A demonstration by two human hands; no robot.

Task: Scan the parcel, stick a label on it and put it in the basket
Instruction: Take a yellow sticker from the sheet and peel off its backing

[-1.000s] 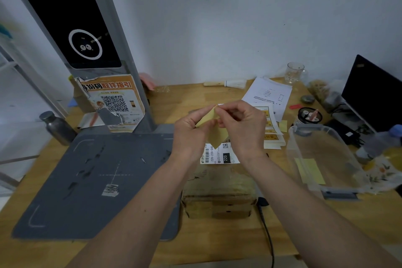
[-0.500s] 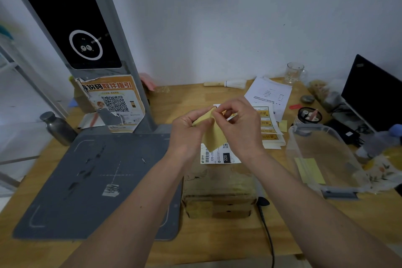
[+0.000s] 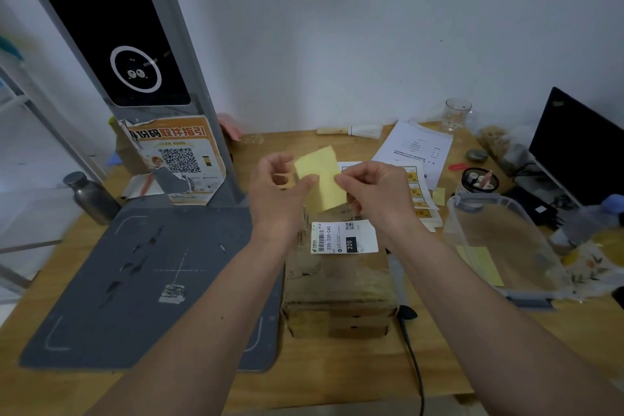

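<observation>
Both of your hands were raised over the far end of the parcel [image 3: 337,284], with a yellow label [image 3: 320,179] held between them. Your left hand [image 3: 280,192] had its thumb pressed against the label's left edge while the other fingers curled loosely above, not fully closed. Your right hand [image 3: 374,196] pinched the label's right edge between thumb and forefinger, the remaining fingers folded in. You held the label tilted, its upper corner leaning away from you toward the wall, well clear of the parcel's top. That parcel, a brown cardboard box wrapped in tape, lay flat on the wooden table [image 3: 337,382] just right of the grey scanner mat [image 3: 145,280], touching or overlapping the mat's right edge; I could not tell which. A white shipping sticker [image 3: 344,236] with a barcode and the number 220 sat on the parcel's far half, directly below your hands. To your right stood the clear plastic basket [image 3: 506,246], apart from the parcel, with a yellow slip [image 3: 479,263] lying inside it. Behind your right hand lay a sheet of yellow labels [image 3: 418,192], and beyond it some printed papers [image 3: 415,145]. The scanner's upright column [image 3: 135,71] rose at the mat's far side, carrying an orange poster [image 3: 179,159] with a QR code. A black cable [image 3: 415,365] ran along the table by the parcel's near right corner.
</observation>
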